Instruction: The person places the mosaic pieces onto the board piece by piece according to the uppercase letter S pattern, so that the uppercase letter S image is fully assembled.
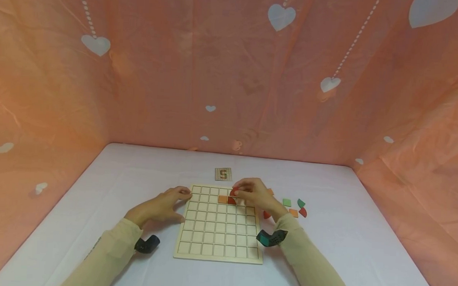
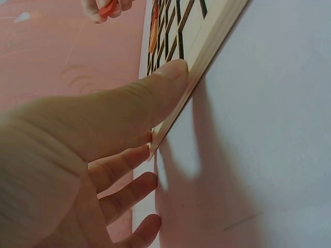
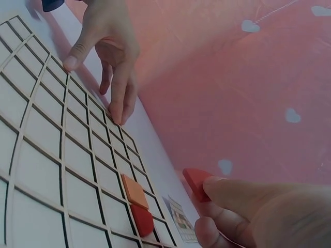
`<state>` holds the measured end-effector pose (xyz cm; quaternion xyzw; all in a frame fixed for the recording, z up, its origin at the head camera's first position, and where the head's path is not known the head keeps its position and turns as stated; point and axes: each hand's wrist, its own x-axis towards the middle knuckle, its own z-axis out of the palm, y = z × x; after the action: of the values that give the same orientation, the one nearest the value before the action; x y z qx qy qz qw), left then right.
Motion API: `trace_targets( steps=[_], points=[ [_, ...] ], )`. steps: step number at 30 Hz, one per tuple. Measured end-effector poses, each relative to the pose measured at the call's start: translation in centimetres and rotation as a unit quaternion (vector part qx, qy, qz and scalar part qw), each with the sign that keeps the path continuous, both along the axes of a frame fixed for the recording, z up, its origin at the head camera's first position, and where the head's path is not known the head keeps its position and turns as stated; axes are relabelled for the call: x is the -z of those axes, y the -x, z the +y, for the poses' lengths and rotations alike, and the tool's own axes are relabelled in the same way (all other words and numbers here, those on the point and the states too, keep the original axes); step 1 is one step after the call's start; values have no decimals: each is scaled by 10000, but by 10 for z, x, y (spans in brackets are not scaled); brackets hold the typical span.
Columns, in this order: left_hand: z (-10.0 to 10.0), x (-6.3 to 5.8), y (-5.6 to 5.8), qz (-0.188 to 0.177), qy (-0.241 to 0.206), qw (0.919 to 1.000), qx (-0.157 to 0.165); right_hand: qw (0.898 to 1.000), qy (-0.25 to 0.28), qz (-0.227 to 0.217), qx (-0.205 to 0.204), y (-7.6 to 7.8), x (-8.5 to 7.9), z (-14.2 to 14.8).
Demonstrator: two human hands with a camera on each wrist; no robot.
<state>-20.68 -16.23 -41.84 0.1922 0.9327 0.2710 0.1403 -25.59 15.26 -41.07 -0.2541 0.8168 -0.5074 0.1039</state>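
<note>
A pale wooden grid board lies on the table. My left hand rests at its left edge, thumb and fingertips touching the rim, with the fingers spread and fairly straight. Over the far side of the board, my right hand pinches a red quarter-circle piece between thumb and fingers, raised above the grid. Below it, an orange square tile sits in a grid cell. Beside that tile, another red rounded piece lies in the neighbouring cell.
Behind the board is a small pattern card with a coloured figure on a grid. To the right lie loose pieces, among them a light green square, a dark green piece, an orange square and a red quarter-circle.
</note>
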Motion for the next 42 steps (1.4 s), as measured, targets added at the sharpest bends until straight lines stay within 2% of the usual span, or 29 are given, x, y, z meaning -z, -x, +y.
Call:
trace_targets(
  steps=[9, 13, 17, 20, 30, 38, 42],
  points=[
    [0, -1, 0, 36, -38, 10000, 51, 9991, 128, 216, -340, 2, 2, -10],
    [0, -2, -1, -16, -47, 10000, 15, 9997, -39, 15, -233, 2, 1, -19],
    [0, -3, -1, 9, -28, 10000, 38, 9993, -234, 175, -229, 2, 1, -27],
    [-1, -4, -1, 35, -22, 10000, 66, 9991, -253, 226, -238, 3, 1, -32],
    [-2, -2, -2, 20, -19, 10000, 88, 9993, -222, -72, -284, 7, 6, -43],
    [-5, -1, 0, 167, -3, 9996, 217, 9981, -516, 90, -334, 10, 7, -53],
    [-4, -1, 0, 158, -25, 9997, 208, 9976, -651, 52, -220, 11, 7, -58]
  ],
)
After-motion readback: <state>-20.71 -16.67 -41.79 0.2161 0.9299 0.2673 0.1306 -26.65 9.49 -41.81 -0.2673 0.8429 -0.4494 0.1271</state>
